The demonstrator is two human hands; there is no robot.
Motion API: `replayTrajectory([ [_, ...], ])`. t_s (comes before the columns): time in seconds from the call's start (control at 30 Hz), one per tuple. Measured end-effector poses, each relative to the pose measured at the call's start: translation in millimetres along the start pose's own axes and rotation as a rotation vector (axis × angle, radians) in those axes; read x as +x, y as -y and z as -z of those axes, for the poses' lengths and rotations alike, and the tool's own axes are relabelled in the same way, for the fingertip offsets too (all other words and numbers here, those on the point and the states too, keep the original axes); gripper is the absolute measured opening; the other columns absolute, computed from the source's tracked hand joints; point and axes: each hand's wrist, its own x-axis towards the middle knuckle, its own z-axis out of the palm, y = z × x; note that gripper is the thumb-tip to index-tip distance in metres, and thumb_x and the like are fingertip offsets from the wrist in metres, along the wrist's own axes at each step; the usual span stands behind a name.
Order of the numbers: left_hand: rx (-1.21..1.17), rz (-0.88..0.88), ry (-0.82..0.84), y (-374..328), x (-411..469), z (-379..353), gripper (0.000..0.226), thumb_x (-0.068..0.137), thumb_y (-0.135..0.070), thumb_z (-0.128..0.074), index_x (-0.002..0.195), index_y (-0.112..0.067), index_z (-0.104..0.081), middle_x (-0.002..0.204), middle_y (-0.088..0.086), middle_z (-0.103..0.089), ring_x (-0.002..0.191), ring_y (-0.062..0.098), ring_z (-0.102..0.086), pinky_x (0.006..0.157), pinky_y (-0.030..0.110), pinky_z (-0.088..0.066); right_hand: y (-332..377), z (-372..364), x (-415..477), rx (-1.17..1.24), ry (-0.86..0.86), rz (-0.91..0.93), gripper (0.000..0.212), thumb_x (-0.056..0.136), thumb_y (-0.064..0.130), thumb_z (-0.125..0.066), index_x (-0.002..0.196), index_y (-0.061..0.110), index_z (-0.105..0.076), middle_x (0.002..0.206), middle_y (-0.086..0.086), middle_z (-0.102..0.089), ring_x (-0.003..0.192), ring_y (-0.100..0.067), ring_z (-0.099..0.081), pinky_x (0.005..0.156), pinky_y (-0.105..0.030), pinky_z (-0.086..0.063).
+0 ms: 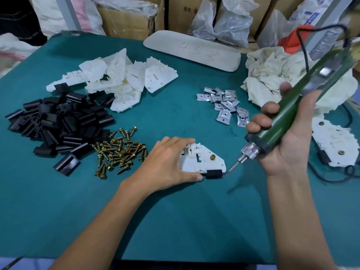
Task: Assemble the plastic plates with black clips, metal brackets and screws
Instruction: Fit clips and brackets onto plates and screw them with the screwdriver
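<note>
A white plastic plate (202, 160) lies flat on the green table, near the middle. It carries a black clip (213, 174) at its near edge and a brass screw (213, 157) standing in its top. My left hand (167, 162) grips the plate's left side, thumb along the near edge. My right hand (282, 137) holds a green electric screwdriver (292, 114) tilted, its bit (231, 168) pointing down just right of the plate.
Loose white plates (120, 78) are heaped at the back left, black clips (58, 123) at the left, brass screws (118, 151) beside them, metal brackets (226, 106) at centre right. Finished plates (335, 143) and a crumpled cloth (272, 75) lie at the right. A grey pad (192, 49) lies behind.
</note>
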Motion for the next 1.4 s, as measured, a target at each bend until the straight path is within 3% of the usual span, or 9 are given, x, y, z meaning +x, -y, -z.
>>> replayTrajectory([
  [0.1,0.002,0.000,0.004,-1,0,0,0.096,0.068,-0.071,-0.076,0.148,-0.034,-0.038,0.142,-0.014,-0.048,0.122,0.007,-0.036,0.100,0.022,-0.026,-2,-14,11,-0.161,-0.033,0.089,0.042,0.070,0.055,-0.082,0.091,0.023,-0.064,0.063,0.003,-0.053,0.047,-0.013,-0.048,0.051,-0.026,-0.045],
  [0.27,-0.026,0.011,0.010,-2,0,2,0.095,0.067,-0.069,-0.078,0.147,-0.034,-0.040,0.137,-0.015,-0.050,0.116,0.006,-0.036,0.096,0.021,-0.026,-21,-24,19,-0.361,-0.084,0.203,0.026,0.077,0.044,-0.074,0.067,0.024,-0.060,0.055,-0.004,-0.051,0.040,-0.020,-0.046,0.049,-0.031,-0.044],
  [0.73,-0.039,0.017,0.015,-1,1,0,0.096,0.066,-0.069,-0.078,0.147,-0.032,-0.041,0.135,-0.014,-0.051,0.113,0.007,-0.036,0.099,0.023,-0.029,-33,-23,19,-0.492,-0.005,0.286,0.022,0.080,0.042,-0.077,0.066,0.028,-0.066,0.055,-0.001,-0.057,0.042,-0.023,-0.053,0.050,-0.035,-0.047],
  [0.83,-0.037,0.012,0.007,0,1,0,0.096,0.066,-0.069,-0.079,0.147,-0.033,-0.042,0.134,-0.014,-0.052,0.110,0.005,-0.035,0.097,0.022,-0.028,-32,-24,17,-0.549,0.038,0.307,0.027,0.079,0.050,-0.081,0.079,0.026,-0.071,0.068,-0.003,-0.068,0.060,-0.028,-0.068,0.064,-0.041,-0.056],
  [0.93,-0.029,0.012,0.006,-1,1,1,0.097,0.066,-0.070,-0.079,0.147,-0.034,-0.041,0.134,-0.014,-0.052,0.105,0.002,-0.032,0.097,0.023,-0.029,-34,-25,17,-0.577,0.113,0.295,0.057,0.075,0.057,-0.083,0.099,0.006,-0.071,0.097,-0.012,-0.078,0.099,-0.032,-0.074,0.086,-0.047,-0.060],
  [1.03,-0.035,0.017,0.000,-1,1,1,0.096,0.065,-0.069,-0.080,0.146,-0.034,-0.043,0.135,-0.012,-0.052,0.108,0.003,-0.034,0.097,0.022,-0.028,-37,-26,18,-0.569,0.112,0.258,0.061,0.078,0.039,-0.084,0.095,-0.015,-0.058,0.076,-0.023,-0.067,0.068,-0.031,-0.071,0.063,-0.039,-0.059],
  [1.1,-0.044,0.023,0.002,-2,0,1,0.095,0.065,-0.068,-0.081,0.146,-0.035,-0.043,0.135,-0.012,-0.052,0.114,0.006,-0.036,0.095,0.020,-0.024,-39,-26,20,-0.597,0.054,0.299,0.047,0.079,0.031,-0.078,0.082,-0.009,-0.054,0.059,-0.011,-0.058,0.045,-0.028,-0.057,0.051,-0.033,-0.050],
  [1.27,-0.052,0.037,0.004,-2,1,1,0.096,0.064,-0.068,-0.081,0.146,-0.036,-0.044,0.134,-0.014,-0.052,0.115,0.006,-0.037,0.098,0.022,-0.028,-44,-27,20,-0.595,0.022,0.331,0.022,0.079,0.025,-0.070,0.072,0.013,-0.053,0.051,-0.003,-0.053,0.037,-0.027,-0.048,0.047,-0.034,-0.045],
  [1.4,-0.055,0.038,-0.001,-2,1,1,0.096,0.063,-0.069,-0.081,0.145,-0.037,-0.044,0.133,-0.015,-0.052,0.111,0.004,-0.036,0.095,0.021,-0.026,-47,-25,21,-0.605,0.029,0.350,0.027,0.081,0.024,-0.069,0.075,0.007,-0.050,0.051,-0.003,-0.053,0.037,-0.028,-0.048,0.047,-0.032,-0.045],
])
